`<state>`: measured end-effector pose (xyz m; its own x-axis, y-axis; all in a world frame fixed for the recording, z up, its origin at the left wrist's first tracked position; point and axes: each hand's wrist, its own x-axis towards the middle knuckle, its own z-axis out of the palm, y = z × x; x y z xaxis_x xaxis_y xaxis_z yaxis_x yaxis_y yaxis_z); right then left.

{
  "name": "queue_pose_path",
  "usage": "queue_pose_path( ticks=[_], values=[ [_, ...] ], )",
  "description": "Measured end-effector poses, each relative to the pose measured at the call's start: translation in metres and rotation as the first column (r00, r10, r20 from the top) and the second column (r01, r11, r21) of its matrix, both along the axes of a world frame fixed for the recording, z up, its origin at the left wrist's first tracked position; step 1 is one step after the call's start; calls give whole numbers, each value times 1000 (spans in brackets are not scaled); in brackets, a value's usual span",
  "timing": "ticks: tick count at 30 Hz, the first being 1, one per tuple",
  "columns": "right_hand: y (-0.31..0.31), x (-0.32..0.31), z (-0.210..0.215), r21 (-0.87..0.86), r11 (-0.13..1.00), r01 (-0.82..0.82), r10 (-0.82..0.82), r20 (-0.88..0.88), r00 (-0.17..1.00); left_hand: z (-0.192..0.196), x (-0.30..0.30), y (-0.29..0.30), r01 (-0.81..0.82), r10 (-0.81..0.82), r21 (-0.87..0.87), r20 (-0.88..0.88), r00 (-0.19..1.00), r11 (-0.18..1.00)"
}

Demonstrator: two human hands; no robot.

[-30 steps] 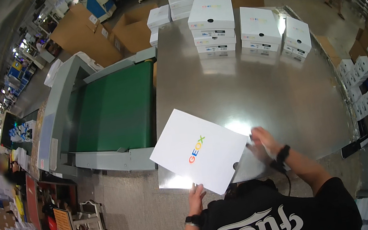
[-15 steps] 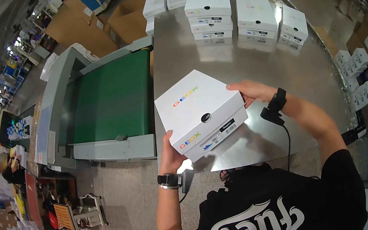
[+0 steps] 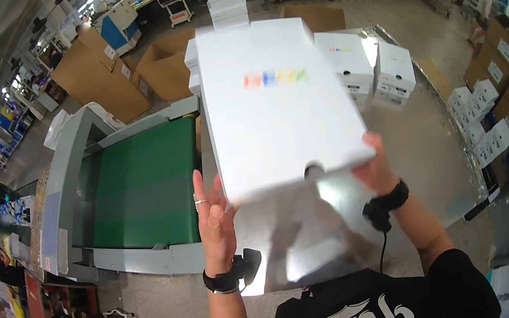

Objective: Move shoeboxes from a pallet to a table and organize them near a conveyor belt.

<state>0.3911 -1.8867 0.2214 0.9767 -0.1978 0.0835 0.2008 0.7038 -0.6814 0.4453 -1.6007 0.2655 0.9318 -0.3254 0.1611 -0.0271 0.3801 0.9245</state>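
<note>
A white shoe box [image 3: 275,122] with coloured letters on its lid is raised over the metal table [image 3: 275,243], blurred by motion. My right hand [image 3: 373,166] grips its near right corner, with the thumb on the lid edge and the other fingers mostly hidden. At the near left corner, my left hand [image 3: 215,223] bears against the side with fingers spread and pointing away; part of its contact is hidden by the box. Behind it on the table, more white shoe boxes [image 3: 345,59] stand stacked, with another short stack [image 3: 394,68] to their right.
A green conveyor belt [image 3: 141,188] in a grey frame lies left of the table. Brown cartons [image 3: 164,63] and a tall white box stack [image 3: 227,5] stand beyond. More cartons [image 3: 499,71] line the right side. Black straps with small devices circle both wrists.
The shoe box has risen off the table area and moved away from my body, its near edge now almost level. My left fingers have spread and straightened. The whole view has tipped upward.
</note>
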Motion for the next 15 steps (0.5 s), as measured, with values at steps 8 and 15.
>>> queue_pose_path(
  ticks=[8, 15],
  values=[
    [-91, 208, 132, -330, 853, 404, -318, 284, 904, -113, 12, 16, -94, 200, 397, -234, 951, 913],
    [-190, 326, 2, -532, 829, 173, -455, -463, 761, -221, -99, 53, 129, 220, 463, -625, 749, 877]
  ],
)
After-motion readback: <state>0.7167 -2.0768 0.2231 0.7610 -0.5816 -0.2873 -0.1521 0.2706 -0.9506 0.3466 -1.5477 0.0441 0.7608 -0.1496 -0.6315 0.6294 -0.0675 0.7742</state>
